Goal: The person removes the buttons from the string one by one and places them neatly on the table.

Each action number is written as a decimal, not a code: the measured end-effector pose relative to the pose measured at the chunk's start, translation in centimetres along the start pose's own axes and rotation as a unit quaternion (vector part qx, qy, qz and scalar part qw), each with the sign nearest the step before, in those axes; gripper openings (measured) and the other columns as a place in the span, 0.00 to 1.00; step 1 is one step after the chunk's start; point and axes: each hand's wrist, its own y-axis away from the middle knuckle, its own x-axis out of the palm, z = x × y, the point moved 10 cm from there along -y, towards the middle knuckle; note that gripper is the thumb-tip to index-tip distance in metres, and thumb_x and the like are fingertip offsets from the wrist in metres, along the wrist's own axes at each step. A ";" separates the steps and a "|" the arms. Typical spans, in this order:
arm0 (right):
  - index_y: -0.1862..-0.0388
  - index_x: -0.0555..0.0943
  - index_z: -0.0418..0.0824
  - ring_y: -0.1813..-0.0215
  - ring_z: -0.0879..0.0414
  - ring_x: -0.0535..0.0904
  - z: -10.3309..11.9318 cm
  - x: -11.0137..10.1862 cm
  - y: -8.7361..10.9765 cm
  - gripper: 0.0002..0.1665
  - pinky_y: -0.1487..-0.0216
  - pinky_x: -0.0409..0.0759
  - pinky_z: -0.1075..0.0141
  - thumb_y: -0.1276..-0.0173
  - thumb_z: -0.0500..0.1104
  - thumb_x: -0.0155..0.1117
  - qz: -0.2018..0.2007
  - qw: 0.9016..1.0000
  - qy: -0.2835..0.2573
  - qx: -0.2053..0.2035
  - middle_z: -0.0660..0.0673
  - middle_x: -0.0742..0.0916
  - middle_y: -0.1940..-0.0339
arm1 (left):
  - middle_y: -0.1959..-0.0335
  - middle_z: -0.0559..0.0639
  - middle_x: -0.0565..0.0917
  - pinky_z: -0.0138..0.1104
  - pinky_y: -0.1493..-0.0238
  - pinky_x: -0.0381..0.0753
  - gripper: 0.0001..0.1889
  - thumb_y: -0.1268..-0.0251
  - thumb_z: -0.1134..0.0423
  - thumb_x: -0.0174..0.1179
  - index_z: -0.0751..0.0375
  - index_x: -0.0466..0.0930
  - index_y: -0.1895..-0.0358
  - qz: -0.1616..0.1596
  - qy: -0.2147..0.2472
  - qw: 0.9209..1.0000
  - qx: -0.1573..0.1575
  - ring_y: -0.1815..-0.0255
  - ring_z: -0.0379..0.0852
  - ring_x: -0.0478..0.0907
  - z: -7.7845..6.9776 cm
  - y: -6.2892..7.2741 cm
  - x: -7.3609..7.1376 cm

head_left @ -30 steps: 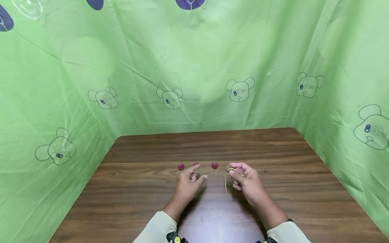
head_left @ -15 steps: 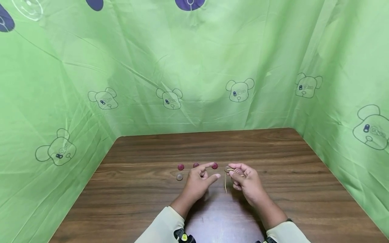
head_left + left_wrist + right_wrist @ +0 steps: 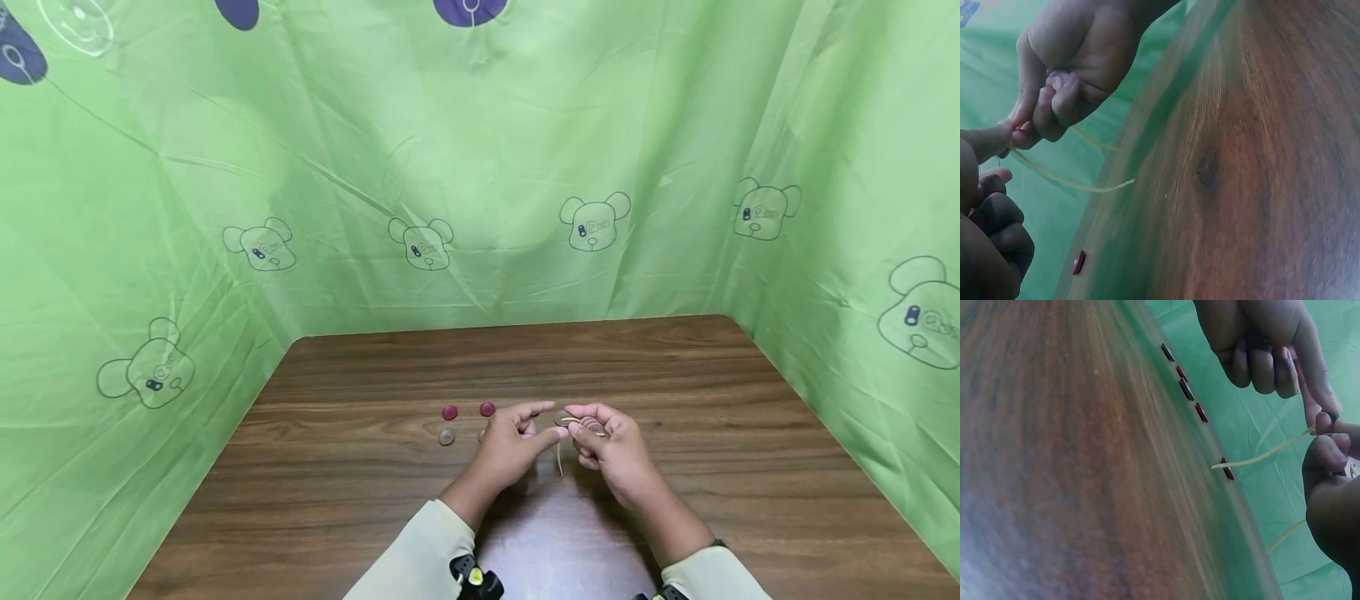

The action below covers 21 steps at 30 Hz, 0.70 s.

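In the head view my right hand (image 3: 617, 450) pinches a pale yellow cord (image 3: 560, 460) between thumb and index finger, with striped pinkish buttons (image 3: 592, 425) bunched in its grip. A brown-grey button (image 3: 562, 417) sits on the cord at those fingertips. My left hand (image 3: 508, 446) meets it there, thumb and index tip closing on the button's edge, other fingers curled under. One cord end hangs free below, also seen as a loose cord (image 3: 1260, 456) in the right wrist view. The left wrist view shows both hands' fingertips together, the button mostly hidden.
On the wooden table (image 3: 360, 492) lie a dark red button (image 3: 449, 412), another dark red button (image 3: 487, 409) and a grey-brown button (image 3: 446, 437). Another grey button (image 3: 482, 435) is partly covered by the left hand. A green curtain (image 3: 495, 292) stands around the table.
My left hand has moved right across the table, from near the loose buttons to the right hand's fingertips, uncovering the grey-brown buttons. The right hand keeps its hold and place.
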 end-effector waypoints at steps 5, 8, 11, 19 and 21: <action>0.36 0.76 0.17 0.76 0.63 0.72 0.1 0.1 0.1 0.21 0.75 0.70 0.73 0.24 0.26 0.65 0.003 1.000 0.008 0.000 0.52 0.85 0.70 | 0.86 0.38 0.65 0.26 0.76 0.60 0.19 0.33 0.59 0.78 0.57 0.91 0.40 -0.004 -0.005 1.000 0.014 0.85 0.29 0.59 -0.4 0.1 0.3; 0.37 0.76 0.17 0.76 0.64 0.73 0.1 0.1 0.1 0.21 0.75 0.71 0.73 0.25 0.26 0.65 0.002 1.000 0.008 0.001 0.53 0.85 0.70 | 0.86 0.38 0.64 0.26 0.78 0.58 0.18 0.32 0.61 0.77 0.59 0.92 0.42 -0.001 0.013 1.000 0.018 0.85 0.30 0.58 -0.7 0.2 0.5; 0.38 0.78 0.19 0.75 0.63 0.73 0.0 -0.1 0.1 0.19 0.75 0.71 0.73 0.25 0.25 0.65 -0.003 1.000 0.011 0.001 0.53 0.85 0.70 | 0.86 0.38 0.63 0.26 0.78 0.58 0.17 0.31 0.58 0.77 0.59 0.92 0.43 -0.006 0.017 1.000 0.022 0.85 0.30 0.57 -0.8 0.2 0.5; 0.39 0.80 0.20 0.74 0.63 0.72 -0.1 -0.4 0.0 0.19 0.74 0.72 0.73 0.25 0.29 0.68 -0.018 1.000 0.016 0.002 0.54 0.81 0.74 | 0.87 0.39 0.61 0.26 0.81 0.55 0.15 0.31 0.58 0.77 0.58 0.94 0.45 -0.020 0.031 0.999 0.015 0.85 0.29 0.55 -0.1 0.3 0.2; 0.40 0.81 0.21 0.75 0.64 0.72 0.0 -0.6 0.0 0.18 0.74 0.73 0.73 0.24 0.31 0.68 -0.024 1.000 0.019 0.005 0.55 0.81 0.74 | 0.86 0.40 0.61 0.25 0.81 0.55 0.15 0.30 0.59 0.76 0.59 0.94 0.45 -0.018 0.044 0.999 0.018 0.85 0.30 0.54 -0.1 0.3 0.3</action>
